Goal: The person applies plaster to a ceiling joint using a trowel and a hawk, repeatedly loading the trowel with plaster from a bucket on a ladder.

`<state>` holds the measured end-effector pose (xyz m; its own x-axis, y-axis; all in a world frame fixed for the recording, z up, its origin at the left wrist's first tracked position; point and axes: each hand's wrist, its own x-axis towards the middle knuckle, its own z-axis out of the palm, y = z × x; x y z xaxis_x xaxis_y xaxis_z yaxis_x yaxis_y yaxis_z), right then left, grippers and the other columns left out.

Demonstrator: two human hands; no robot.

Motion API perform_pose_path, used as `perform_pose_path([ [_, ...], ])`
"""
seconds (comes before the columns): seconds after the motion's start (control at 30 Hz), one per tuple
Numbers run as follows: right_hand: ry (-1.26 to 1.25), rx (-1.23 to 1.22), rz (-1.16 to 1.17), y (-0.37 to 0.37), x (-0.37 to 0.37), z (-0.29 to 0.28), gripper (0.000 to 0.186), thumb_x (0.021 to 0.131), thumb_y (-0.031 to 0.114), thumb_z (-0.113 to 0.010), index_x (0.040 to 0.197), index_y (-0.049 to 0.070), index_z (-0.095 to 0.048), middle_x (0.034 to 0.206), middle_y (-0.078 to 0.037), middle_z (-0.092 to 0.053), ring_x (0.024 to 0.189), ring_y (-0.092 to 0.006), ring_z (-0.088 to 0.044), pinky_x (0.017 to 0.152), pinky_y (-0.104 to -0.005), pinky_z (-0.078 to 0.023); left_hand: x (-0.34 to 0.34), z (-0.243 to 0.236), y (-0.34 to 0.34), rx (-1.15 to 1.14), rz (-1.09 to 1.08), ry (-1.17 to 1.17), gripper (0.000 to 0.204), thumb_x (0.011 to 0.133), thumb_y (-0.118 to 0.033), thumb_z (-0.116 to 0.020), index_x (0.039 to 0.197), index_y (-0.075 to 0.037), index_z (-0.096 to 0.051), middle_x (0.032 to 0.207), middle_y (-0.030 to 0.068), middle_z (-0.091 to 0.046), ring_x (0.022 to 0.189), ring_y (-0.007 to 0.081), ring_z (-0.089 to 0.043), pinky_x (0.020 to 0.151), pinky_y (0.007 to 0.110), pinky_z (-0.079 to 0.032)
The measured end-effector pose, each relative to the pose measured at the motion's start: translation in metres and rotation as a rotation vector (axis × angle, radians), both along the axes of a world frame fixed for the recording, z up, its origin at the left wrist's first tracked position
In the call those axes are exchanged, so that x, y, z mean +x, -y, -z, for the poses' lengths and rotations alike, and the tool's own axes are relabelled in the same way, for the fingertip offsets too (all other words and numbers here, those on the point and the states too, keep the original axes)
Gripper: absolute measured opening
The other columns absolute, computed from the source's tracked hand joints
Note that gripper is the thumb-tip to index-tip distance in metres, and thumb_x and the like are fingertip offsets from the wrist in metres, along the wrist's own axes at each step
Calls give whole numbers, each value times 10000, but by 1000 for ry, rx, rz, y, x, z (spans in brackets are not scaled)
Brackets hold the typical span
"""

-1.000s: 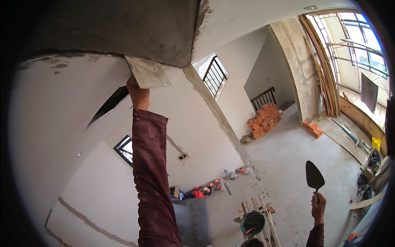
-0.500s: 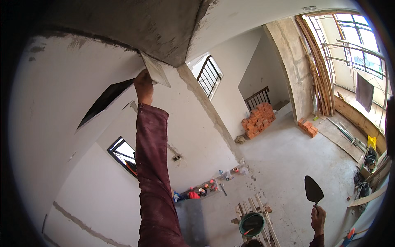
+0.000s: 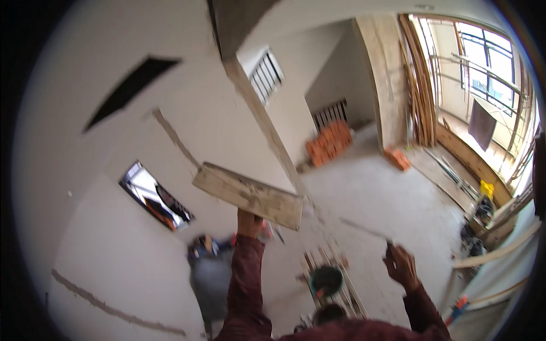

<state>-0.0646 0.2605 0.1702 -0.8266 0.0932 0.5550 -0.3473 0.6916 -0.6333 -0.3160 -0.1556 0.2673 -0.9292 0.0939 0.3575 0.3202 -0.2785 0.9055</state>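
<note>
My left hand (image 3: 248, 223) is closed under a long, pale plastering float (image 3: 230, 190), gripping it from below. The board lies tilted, with grey smears on its face, apart from the wall. To the right, my right hand (image 3: 402, 268) is wrapped round the handle of a pointed trowel (image 3: 364, 228). Its blade appears nearly edge-on as a thin, blurred line pointing left. Between and below my hands stands a dark green bucket (image 3: 343, 279) with grey stuff and something orange in it.
The bucket rests on wooden slats (image 3: 354, 292). Beyond are a brick stack (image 3: 330, 143), a smaller brick pile (image 3: 397, 158) and leaning timber (image 3: 422, 85). A pale wall (image 3: 114, 187) rises at left, with a dark opening (image 3: 128, 91). Boards and bags line the right side.
My left hand has brought the float down from the grey beam at the ceiling, toward the middle. My right hand has moved up and left, turning the trowel blade edge-on. The view has shifted.
</note>
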Motion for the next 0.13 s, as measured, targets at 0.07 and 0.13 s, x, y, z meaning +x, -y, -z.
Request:
perform_pose_path([
  [0.07,-31,43,-22,3,0,-33,203,755,25,-678,910,10,-549,740,-131,-538,651,-332,-560,557,-408,-453,36,26,-9,373,168,136,470,974,-289,-529,1380,-75,-427,1356,114,-497,1218,288,-504,1044,481,-412],
  [0.13,-78,104,-68,11,2,-55,204,751,16,-673,895,0,-529,748,-134,-533,652,-333,-555,566,-406,-450,75,65,-3,665,270,235,475,962,-356,-538,1346,-85,-469,1355,116,-504,1185,310,-529,1037,497,-417],
])
